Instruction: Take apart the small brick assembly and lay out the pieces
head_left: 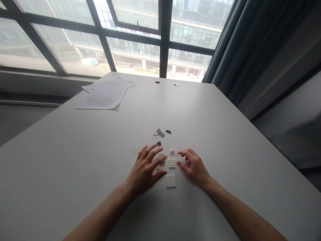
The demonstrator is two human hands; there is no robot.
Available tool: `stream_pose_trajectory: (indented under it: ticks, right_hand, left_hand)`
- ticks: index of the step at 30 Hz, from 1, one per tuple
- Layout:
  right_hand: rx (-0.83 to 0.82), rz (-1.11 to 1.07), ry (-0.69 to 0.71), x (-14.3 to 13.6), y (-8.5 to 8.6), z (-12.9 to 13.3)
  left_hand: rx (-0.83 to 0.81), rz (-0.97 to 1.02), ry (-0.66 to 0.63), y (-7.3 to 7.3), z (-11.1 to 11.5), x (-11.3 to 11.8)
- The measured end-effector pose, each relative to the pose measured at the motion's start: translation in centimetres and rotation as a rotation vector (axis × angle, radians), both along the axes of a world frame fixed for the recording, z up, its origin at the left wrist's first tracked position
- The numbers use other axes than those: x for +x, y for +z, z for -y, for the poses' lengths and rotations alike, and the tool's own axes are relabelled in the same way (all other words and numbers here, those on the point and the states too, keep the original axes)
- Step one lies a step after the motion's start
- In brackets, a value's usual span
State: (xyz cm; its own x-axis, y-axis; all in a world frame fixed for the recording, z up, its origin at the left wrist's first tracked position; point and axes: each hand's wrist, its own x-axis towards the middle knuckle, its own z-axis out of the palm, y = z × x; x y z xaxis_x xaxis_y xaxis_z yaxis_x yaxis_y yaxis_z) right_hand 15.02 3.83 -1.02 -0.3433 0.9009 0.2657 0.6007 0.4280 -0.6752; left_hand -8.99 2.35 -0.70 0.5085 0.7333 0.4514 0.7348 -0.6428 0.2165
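Note:
With fingers spread, my left hand [147, 164] hovers over or rests on small building bricks, partly hiding some tan and grey ones beneath it. A dark grey brick [158, 143] lies by its fingertips. To the right, my right hand [192, 164] has its fingers apart and nothing in them. Between the hands are a small white round piece [172, 152], a white studded plate [172, 163] and a smooth white square tile [171, 181]. Farther off lie a cream studded piece [155, 133], a grey wedge plate [160, 132] and a black piece [168, 131].
Everything lies on a white table [100, 140]. Printed paper sheets [104, 95] overlap at its far left edge. Two round cable holes, one dark hole [157, 82] among them, sit near the far edge. Windows stand behind, and a dark curtain [240, 43] hangs at the right.

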Motion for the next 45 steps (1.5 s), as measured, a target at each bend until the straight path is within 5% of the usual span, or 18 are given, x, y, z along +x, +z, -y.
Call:
stream_pose_trajectory:
  ticks: [7, 13, 18, 37, 41, 45]
  right_hand:
    - [0.004, -0.045, -0.036, -0.2, -0.1, -0.1]
    - [0.018, -0.04, -0.039, -0.3, -0.2, -0.2]
    - [0.018, -0.064, -0.043, -0.3, -0.1, -0.3]
    - [0.024, -0.099, -0.047, -0.5, -0.2, -0.2]
    - [0.026, -0.167, -0.061, -0.1, -0.5, -0.6]
    - [-0.11, -0.434, -0.069, 0.1, 0.0, -1.0]
  left_hand:
    - [-0.111, 0.075, 0.445, 1.1, -3.6, -0.6]
    - [-0.129, -0.077, 0.489, 2.9, -8.5, 1.7]
    - [-0.154, -0.194, 0.488, 2.6, -10.5, 3.4]
    - [-0.093, -0.152, 0.48, 1.7, -10.8, 4.0]
    - [-0.054, -0.068, 0.402, 2.9, -8.5, 3.7]
    - [0.06, 0.171, 0.161, 3.9, -4.1, 4.0]
